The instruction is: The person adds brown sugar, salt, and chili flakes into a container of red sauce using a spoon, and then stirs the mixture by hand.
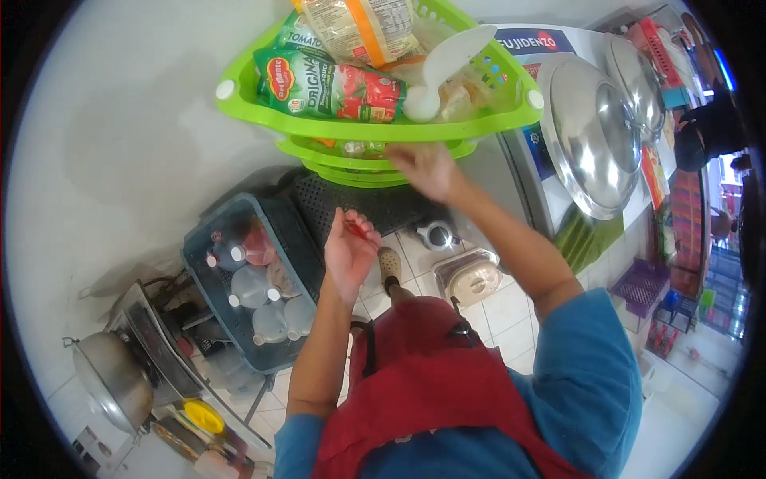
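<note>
My left hand (pixel 352 248) is palm up below the green basket rack, its fingers curled around small red pieces that look like chili peppers. My right hand (pixel 426 170), blurred, reaches to the opening of a lower green basket (pixel 383 163); its fingertips are partly hidden and I cannot tell whether they hold anything. Inside that lower basket some wrapped items show. The top green plastic basket (pixel 383 130) holds a Del Monte tomato sauce pouch (pixel 335 87), a packet with an orange stripe (pixel 365 30) and a white plastic scoop (pixel 437 66).
A dark blue crate (pixel 194 263) of plastic jugs stands at the left, near a large metal pan (pixel 111 377). Metal lids (pixel 589 135) lie on the white freezer top at the right. A kettle (pixel 438 235) and a lidded container (pixel 470 281) are on the tiled floor.
</note>
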